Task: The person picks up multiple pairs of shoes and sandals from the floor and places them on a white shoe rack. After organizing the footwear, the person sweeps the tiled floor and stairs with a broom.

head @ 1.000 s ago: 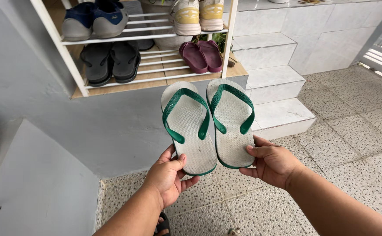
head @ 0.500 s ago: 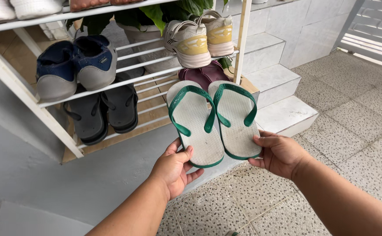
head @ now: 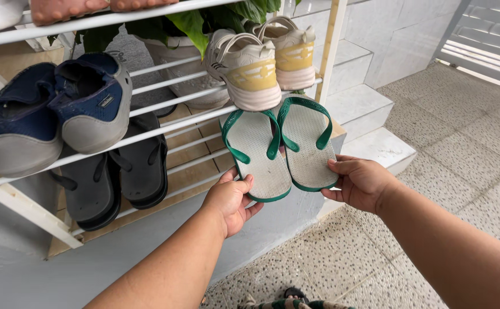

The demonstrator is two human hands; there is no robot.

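From the head camera, two hands hold a pair of flip-flops, white on top with green straps. The left hand [head: 231, 201] is closed on the heel of the left flip-flop [head: 257, 155], thumb on top. The right hand [head: 359, 183] is closed on the heel of the right flip-flop [head: 307, 147], fingers curled over its edge. The toes of both flip-flops point into the shoe rack [head: 147, 133], at the right end of its lower shelf, just under the cream sneakers [head: 261, 60] on the shelf above.

It looks like the flip-flops are almost in but not yet put down (the hands hold them up in the air). The black sandals [head: 118, 177] sit at the left side of that lower shelf, and the blue shoes [head: 55, 114] sit above them. Letting go is what is left.
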